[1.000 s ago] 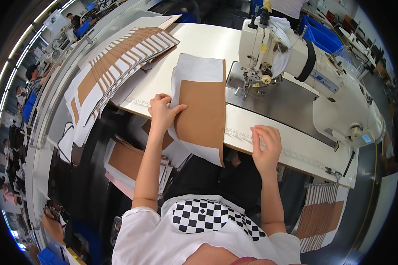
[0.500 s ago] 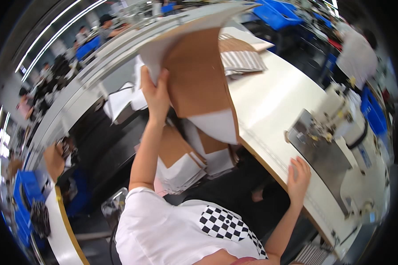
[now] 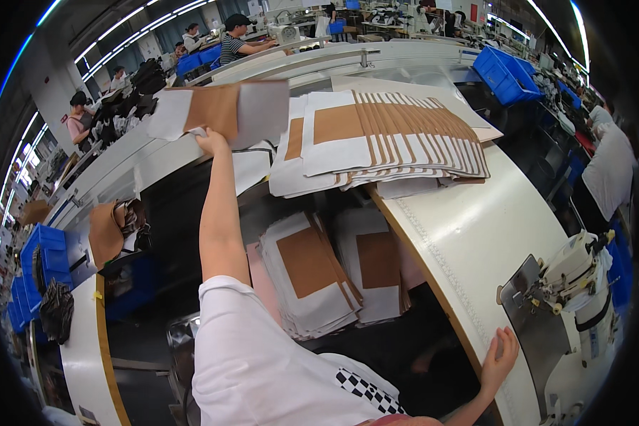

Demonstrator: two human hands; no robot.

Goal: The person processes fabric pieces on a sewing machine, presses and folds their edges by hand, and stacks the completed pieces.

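Observation:
Out at the far left, my left hand (image 3: 213,142) is closed on the near edge of a white-and-brown sheet (image 3: 214,110), a flat piece with a brown band between white ends. My right hand (image 3: 500,358) rests by the front edge of the white table (image 3: 468,245), fingers apart and nothing in it. To the right of the held sheet, a fanned stack of similar sheets (image 3: 397,135) lies on the table. Below the table edge, two more stacks sit side by side, a left stack (image 3: 309,277) and a right stack (image 3: 378,270).
A sewing machine (image 3: 582,284) with a metal plate (image 3: 536,319) stands right of my right hand. Blue bins are at the back right (image 3: 505,74) and far left (image 3: 44,259). A curved white rail (image 3: 263,82) runs behind the table. Other people work farther off.
My left hand has carried the sheet leftward, uncovering the fanned stack. The view has shifted too. My right hand stays empty near the table edge.

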